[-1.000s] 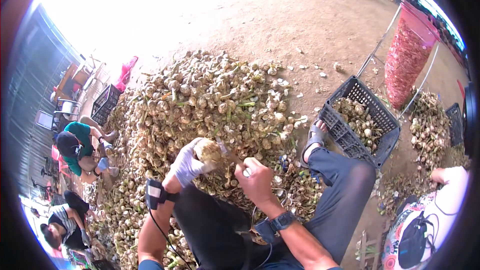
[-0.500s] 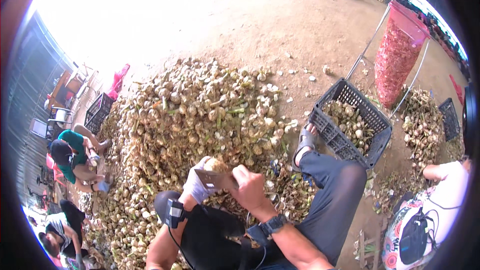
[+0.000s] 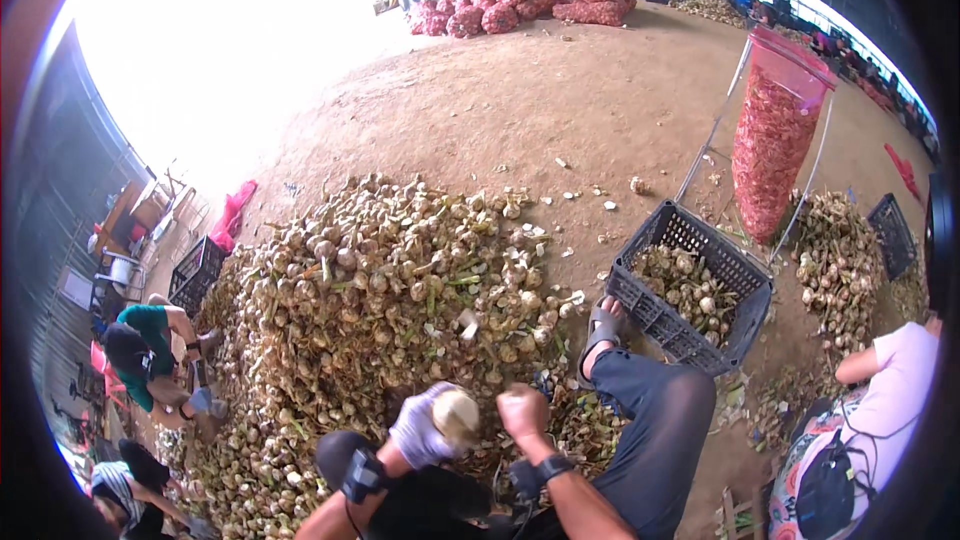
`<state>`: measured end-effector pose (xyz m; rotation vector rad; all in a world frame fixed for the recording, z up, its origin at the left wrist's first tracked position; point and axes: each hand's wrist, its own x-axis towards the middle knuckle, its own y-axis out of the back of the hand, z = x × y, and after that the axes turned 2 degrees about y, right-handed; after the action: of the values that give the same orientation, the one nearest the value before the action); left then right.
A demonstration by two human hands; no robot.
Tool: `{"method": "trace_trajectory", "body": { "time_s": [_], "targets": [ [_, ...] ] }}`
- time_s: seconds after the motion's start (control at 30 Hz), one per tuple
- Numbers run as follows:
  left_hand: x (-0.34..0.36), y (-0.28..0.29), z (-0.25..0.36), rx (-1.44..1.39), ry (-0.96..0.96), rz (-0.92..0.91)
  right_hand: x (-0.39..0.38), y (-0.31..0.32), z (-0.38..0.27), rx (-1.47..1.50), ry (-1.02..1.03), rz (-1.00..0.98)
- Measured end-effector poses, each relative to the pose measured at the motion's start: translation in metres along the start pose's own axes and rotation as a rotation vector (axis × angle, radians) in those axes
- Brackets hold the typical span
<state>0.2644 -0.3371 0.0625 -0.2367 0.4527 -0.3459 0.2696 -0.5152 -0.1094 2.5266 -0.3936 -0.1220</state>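
Garlic bulb, just one, sits in the gloved left hand near six o'clock, its pale face turned up; the fingers curl partway around it. The bare right hand, at half past five, is balled into a fist just beside the bulb and apart from it; whether it has hold of anything I cannot tell. One blurred pale scrap shows at twelve o'clock from the bulb. One large heap of bulbs, too many to count, spreads from the middle round to seven o'clock, and a smaller heap lies at three.

Three black crates are in view. The nearest crate, just past three o'clock, holds a part-fill of bulbs with stalks. The contents of the left crate at nine and the right crate at three cannot be made out. One red mesh bag hangs on a thin metal stand at two o'clock, filled most of the way with small pieces. Bulging red net sacks are stacked at twelve. Three co-workers sit close by: two between eight and nine o'clock, one at four.
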Motion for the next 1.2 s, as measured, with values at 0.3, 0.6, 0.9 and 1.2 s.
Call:
{"method": "trace_trajectory", "body": {
  "time_s": [0.3, 0.6, 0.9, 1.2],
  "targets": [
    [0.001, -0.03, 0.002, 0.149, -0.294, 0.055, -0.031, -0.006, -0.04, 1.428, -0.538, -0.484],
    [-0.018, -0.009, 0.031, 0.951, -0.8, 0.197, -0.011, 0.048, -0.088, 1.424, -0.555, -0.437],
    [-0.012, 0.008, 0.001, 0.195, -0.284, 0.506, -0.021, 0.07, -0.12, 1.021, -0.083, -0.281],
    [-0.006, 0.01, -0.002, -0.054, -0.259, 0.368, -0.042, 0.008, -0.039, 0.317, -0.004, -0.364]
  ]
}}
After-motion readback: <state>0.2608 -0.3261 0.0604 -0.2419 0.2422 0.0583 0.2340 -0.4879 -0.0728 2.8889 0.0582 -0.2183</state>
